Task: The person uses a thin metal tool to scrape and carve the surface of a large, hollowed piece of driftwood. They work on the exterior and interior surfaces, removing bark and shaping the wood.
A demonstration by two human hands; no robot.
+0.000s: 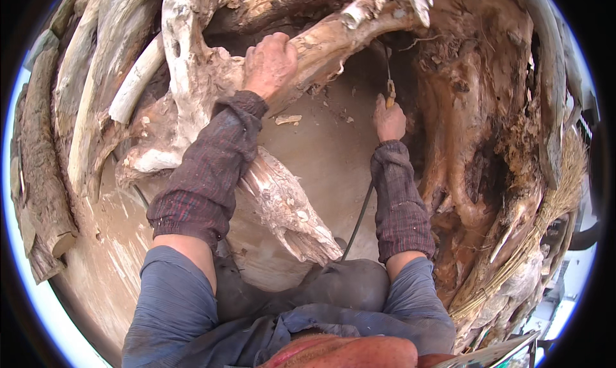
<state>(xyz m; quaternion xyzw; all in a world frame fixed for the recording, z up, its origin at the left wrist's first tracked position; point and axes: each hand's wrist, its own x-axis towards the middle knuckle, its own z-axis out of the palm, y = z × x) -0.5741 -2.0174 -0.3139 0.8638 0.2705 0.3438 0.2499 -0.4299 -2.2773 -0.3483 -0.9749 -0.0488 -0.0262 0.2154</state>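
My left hand (269,65) rests on a thick, weathered root (324,46) that slants across the far middle, its fingers curled over the wood. In my right hand (389,121) is a thin tool (390,89) with a yellowish handle and a narrow metal shaft pointing away from me. Its tip runs into shadow under the root, so the exact kind of tool cannot be made out. To the right of that hand rises a big reddish-brown stump (459,111). A pale, split piece of wood (289,204) slopes down between my forearms.
Bleached branches (106,79) and a bark-covered log (43,137) crowd the left side. A dark cable (360,217) runs along the dusty floor (333,150) near my knees. A straw broom (542,223) leans at the right. A small wood chip (288,119) lies below the root.
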